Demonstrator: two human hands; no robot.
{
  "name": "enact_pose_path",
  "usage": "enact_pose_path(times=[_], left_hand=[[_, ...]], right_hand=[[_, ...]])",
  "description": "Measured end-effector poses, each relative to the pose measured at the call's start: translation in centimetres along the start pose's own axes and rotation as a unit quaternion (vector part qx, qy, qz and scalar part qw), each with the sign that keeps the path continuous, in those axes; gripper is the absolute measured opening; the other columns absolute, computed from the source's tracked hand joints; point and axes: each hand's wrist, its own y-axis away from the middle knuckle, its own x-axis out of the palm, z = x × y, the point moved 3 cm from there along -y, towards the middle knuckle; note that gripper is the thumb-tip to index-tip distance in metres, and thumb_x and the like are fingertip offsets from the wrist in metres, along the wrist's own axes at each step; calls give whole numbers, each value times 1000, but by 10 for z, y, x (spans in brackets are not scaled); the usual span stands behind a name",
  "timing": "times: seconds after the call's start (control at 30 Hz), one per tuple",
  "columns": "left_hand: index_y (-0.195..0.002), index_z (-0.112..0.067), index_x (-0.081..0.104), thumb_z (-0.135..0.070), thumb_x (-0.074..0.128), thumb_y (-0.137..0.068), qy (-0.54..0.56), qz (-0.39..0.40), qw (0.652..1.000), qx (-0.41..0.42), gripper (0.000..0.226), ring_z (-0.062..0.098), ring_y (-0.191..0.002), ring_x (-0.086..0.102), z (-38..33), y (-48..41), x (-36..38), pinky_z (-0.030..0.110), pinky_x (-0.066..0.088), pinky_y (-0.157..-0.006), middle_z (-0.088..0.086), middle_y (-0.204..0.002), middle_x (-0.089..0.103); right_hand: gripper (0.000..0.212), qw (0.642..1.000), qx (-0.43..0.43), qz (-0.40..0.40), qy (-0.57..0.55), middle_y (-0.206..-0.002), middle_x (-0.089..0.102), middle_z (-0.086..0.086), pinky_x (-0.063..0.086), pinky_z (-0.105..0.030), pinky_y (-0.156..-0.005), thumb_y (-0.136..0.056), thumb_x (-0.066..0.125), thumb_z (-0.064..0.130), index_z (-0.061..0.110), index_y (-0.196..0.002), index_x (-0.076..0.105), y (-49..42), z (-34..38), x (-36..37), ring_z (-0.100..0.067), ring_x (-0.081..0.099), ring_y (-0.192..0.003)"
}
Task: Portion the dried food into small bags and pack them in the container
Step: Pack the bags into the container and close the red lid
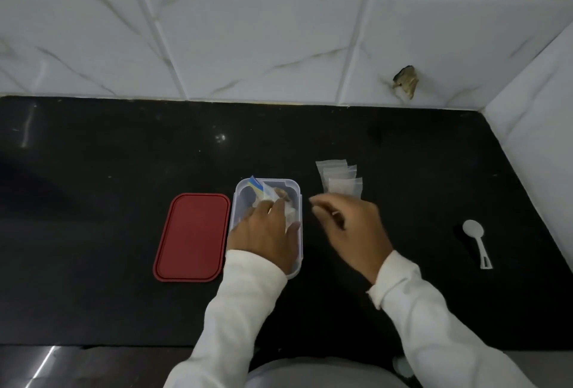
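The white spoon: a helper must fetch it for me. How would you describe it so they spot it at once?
On the black countertop, look right of the clear container and the stack of small bags. The spoon lies alone there, bowl toward the tiled wall, the only long-handled thing.

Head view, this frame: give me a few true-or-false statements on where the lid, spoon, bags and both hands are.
1. The red rectangular plastic lid sits closed on the clear rectangular plastic container. False: it lies flat on the black countertop, left of the container.
2. The left hand reaches into the container, onto the packets inside. True.
3. The right hand holds the white plastic spoon. False: the spoon lies alone on the countertop, well right of that hand.
4. A pile of small clear plastic bags lies on the countertop outside the container, beyond the right hand. True.
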Motion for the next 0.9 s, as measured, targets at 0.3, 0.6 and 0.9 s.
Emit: enact_pose_path(times=[0.3, 0.6, 0.9], left_hand=[[-138, -19, 53, -18, 63, -93, 435, -31, 896, -87, 47, 18, -123, 57, -80, -63, 64, 37, 49, -105, 2, -134, 58], [-152, -21, 31, -10, 54, -97, 355, -46, 922, -146, 60, 24, -140, 36, -100, -108, 91, 35, 33, -112, 6, -154, 35], [-149, -24, 35, -7, 55, -94, 362, -28, 917, -162, 61, 25, -133, 45, -100, -124, 98, 41, 41, -111, 5, -143, 47]], right_hand=[[47, 966, 249, -51, -54, -128, 57, 2, 43, -17, -82, -91, 64, 22, 18, -135, 51, -27, -131, -25, -7, 55, -102], [38, 923, 339, 40, -180, -119, 64, 6, 48, -34, -98, -89, 67, 24, 24, -126, 59, -57, -167, -17, -10, 59, -107], [24, 921, 308, 71, -227, -101, 68, 9, 51, -23, -81, -88, 69, 18, 23, -111, 65, -68, -178, -23, -3, 62, -94]])
